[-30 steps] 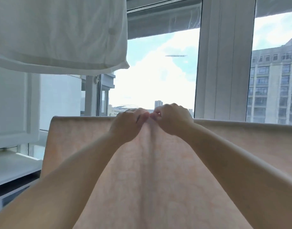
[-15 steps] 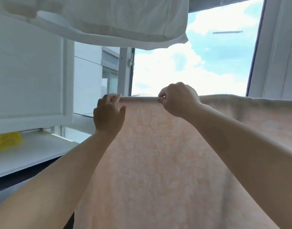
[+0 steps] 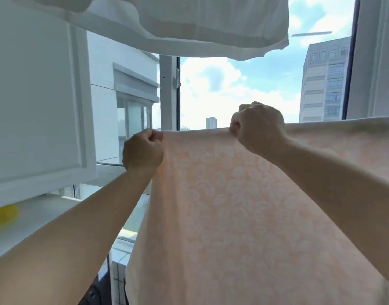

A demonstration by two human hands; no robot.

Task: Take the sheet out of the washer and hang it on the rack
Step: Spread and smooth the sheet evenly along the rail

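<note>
Both hands grip the top edge of a peach floral sheet (image 3: 244, 216) before a window. The left hand (image 3: 143, 153) pinches its left corner, the right hand (image 3: 258, 130) clutches nearer the middle.

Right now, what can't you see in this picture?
Head view only:
- The rack bar: hidden under the peach sheet folded over it.
- Fingertips of the left hand and right hand: curled into the sheet's top edge.
- The white laundry overhead: cut off by the top edge.
- The yellow thing: cut off at left.
</note>
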